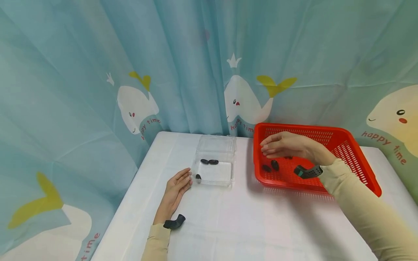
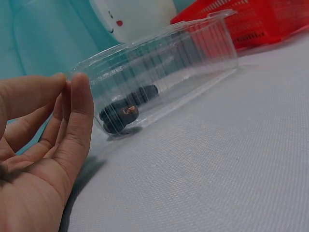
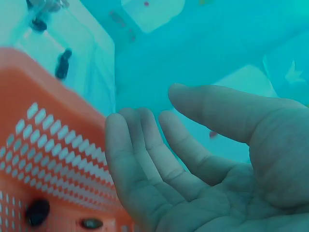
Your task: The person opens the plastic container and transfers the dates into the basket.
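The right hand [image 1: 287, 145] hovers empty, fingers straight and together, over the red perforated plastic basket [image 1: 356, 159], just above the small dark oval pebbles [image 1: 271, 166] lying on its floor. The left hand [image 1: 176, 186] rests flat on the white-covered bench [image 1: 248, 224], its relaxed fingertips touching the clear plastic box [image 1: 215, 159], which holds three such pieces [image 1: 209, 161]. This looks like a reach for another pebble, which calls for lowering the hand and pinching one cleanly.
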### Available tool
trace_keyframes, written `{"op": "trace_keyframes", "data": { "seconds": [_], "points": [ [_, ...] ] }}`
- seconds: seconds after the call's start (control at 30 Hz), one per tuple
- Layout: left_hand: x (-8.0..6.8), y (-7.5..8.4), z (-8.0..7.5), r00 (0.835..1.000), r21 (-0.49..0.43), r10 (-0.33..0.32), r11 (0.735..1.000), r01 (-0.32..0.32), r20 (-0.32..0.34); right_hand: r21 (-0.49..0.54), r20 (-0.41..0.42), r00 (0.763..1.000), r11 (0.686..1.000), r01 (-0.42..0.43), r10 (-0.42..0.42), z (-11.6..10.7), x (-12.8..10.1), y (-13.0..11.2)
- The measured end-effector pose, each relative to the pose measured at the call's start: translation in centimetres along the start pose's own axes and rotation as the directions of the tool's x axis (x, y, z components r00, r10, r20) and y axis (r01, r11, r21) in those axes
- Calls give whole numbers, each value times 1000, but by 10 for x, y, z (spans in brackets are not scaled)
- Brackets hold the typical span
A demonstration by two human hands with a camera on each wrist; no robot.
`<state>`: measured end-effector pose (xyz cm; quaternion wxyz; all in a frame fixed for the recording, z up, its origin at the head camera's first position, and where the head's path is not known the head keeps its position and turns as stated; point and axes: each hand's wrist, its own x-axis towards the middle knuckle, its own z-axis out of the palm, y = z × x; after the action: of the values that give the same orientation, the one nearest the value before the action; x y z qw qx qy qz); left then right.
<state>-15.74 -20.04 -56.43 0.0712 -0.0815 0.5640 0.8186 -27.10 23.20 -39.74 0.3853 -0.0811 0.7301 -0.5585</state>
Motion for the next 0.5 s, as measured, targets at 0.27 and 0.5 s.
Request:
{"op": "trace_keyframes", "data": {
  "seconds": [0.27, 0.5],
  "points": [
    [2, 1, 3, 999, 16, 9, 1000, -9, 37, -12, -21, 999, 999, 48, -48, 27, 8, -9],
    [-3, -3, 0, 999, 2, 16, 1000, -16, 30, -67, -9, 997, 995, 71, -72, 65, 34, -16]
  ]
}}
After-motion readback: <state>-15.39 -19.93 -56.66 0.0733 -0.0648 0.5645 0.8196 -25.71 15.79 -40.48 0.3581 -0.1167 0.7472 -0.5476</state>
